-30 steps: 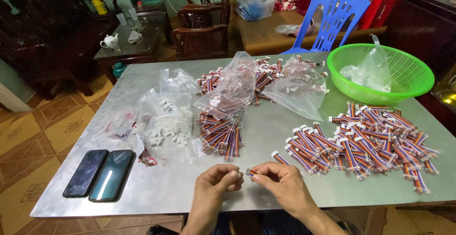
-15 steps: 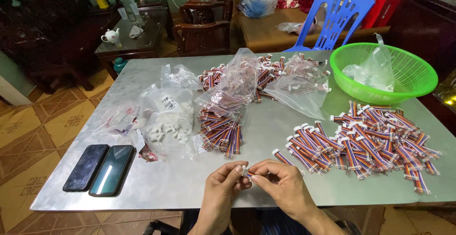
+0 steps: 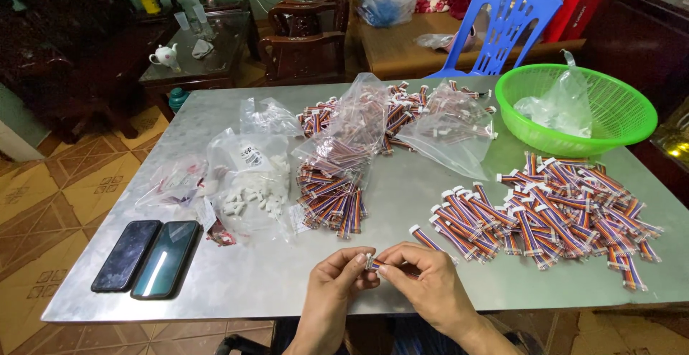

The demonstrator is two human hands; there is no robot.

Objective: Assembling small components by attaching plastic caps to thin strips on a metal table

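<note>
- At the table's near edge, left hand (image 3: 336,282) and right hand (image 3: 425,281) pinch a small white connector (image 3: 371,262) between fingertips.
- Beyond, striped ribbon-cable pieces (image 3: 545,211) with white ends lie heaped.
- Farther back, a green basket (image 3: 617,107).

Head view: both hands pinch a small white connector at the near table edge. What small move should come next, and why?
Probably press the white connector fully together. The left hand and right hand meet on it fingertip to fingertip, with a striped wire mostly hidden under the right hand. Whether it is already seated is too small to tell.
</note>
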